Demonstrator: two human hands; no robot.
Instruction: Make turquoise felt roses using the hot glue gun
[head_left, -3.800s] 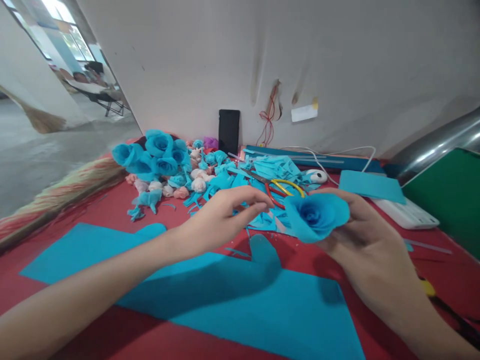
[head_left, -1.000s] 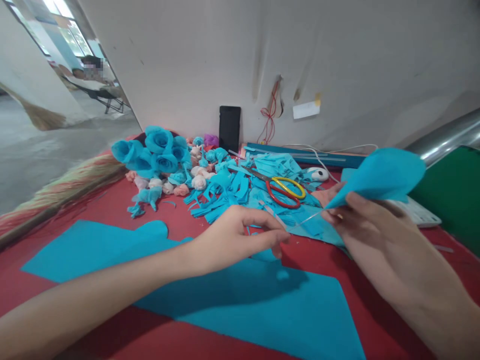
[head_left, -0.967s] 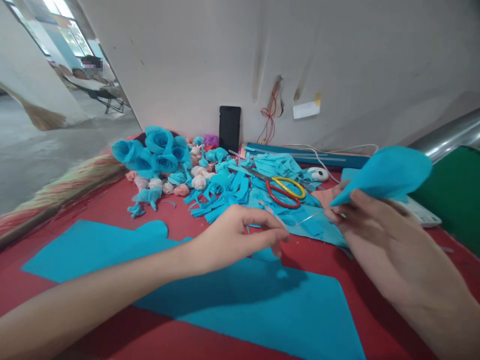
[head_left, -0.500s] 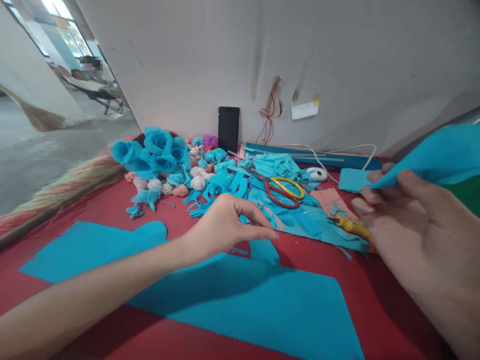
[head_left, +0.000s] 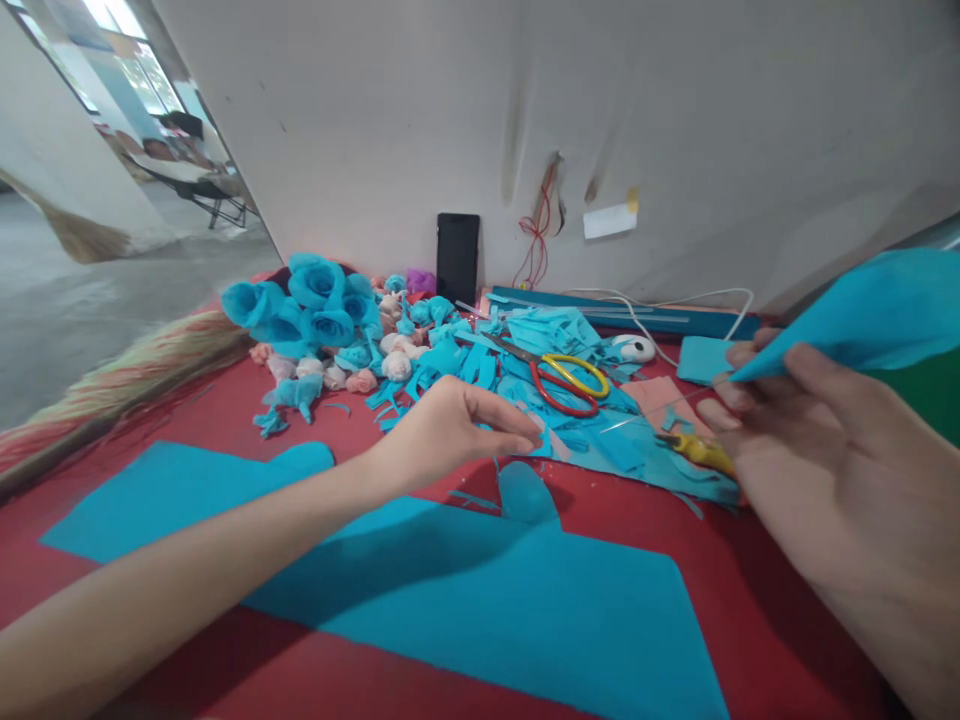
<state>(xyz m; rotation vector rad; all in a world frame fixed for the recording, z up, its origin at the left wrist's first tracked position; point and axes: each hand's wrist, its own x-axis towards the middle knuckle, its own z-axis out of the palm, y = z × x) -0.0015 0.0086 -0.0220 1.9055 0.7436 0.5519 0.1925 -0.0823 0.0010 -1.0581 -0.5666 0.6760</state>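
My right hand [head_left: 825, 470] pinches the pointed base of a blue foam flower [head_left: 862, 310], which is turned on its side with its petals toward the right edge. A thin glue thread runs from that base toward the scrap pile. My left hand [head_left: 457, 430] hovers over the red table, thumb and fingers pinched together near blue foam scraps [head_left: 525, 360]; what it holds is too small to make out. A large blue foam sheet [head_left: 465, 590] lies under both forearms. A yellow glue gun tip [head_left: 697, 450] lies just below my right fingers.
Red-and-yellow scissors [head_left: 570, 385] lie on the scraps. Finished blue and pale roses [head_left: 315, 310] are heaped at the back left. A black phone [head_left: 457, 255] leans on the wall. A white mouse [head_left: 636, 348], a cable, a green board [head_left: 930, 390] and a broom [head_left: 112, 385] surround the table.
My right hand has turned the flower on its side and carried it right and up. My left hand drew back slightly from the flower, pinched, stretching a thin thread. The glue gun tip came into view.
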